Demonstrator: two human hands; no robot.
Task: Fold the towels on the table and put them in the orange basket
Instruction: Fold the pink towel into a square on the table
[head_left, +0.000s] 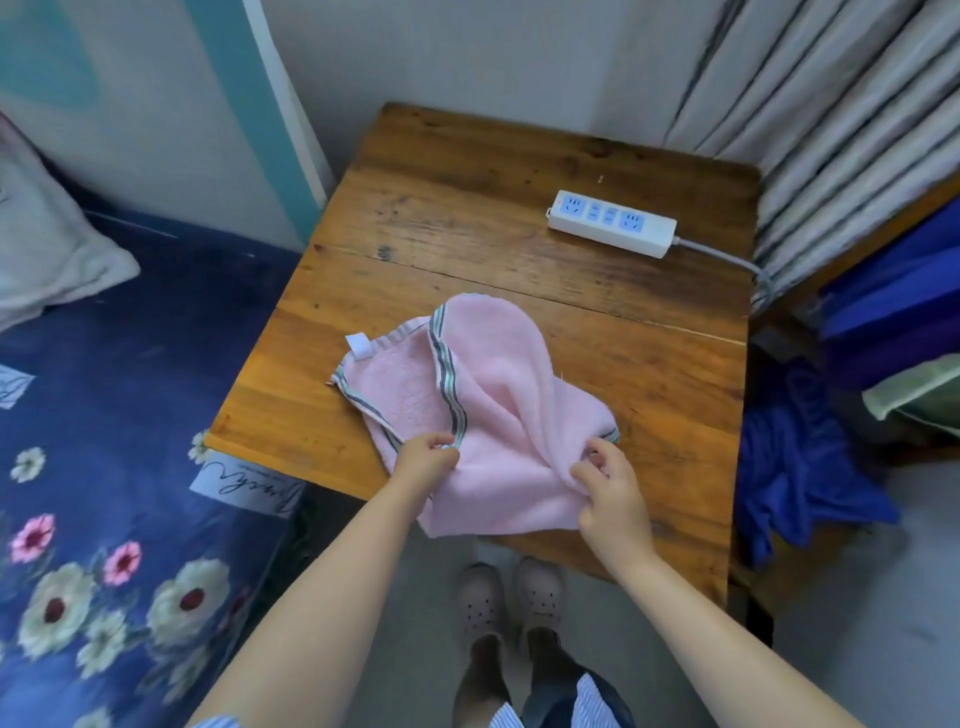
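While your left hand (426, 457) and right hand (605, 480) each pinch the rumpled pink terry towel (498, 415) at the wooden table's (467, 208) near edge, folding looks underway; next, align corners. Basket unseen.

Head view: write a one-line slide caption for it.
Both hands, left hand and right hand, pinch a half-folded pink towel on a wooden table beside a white power strip.
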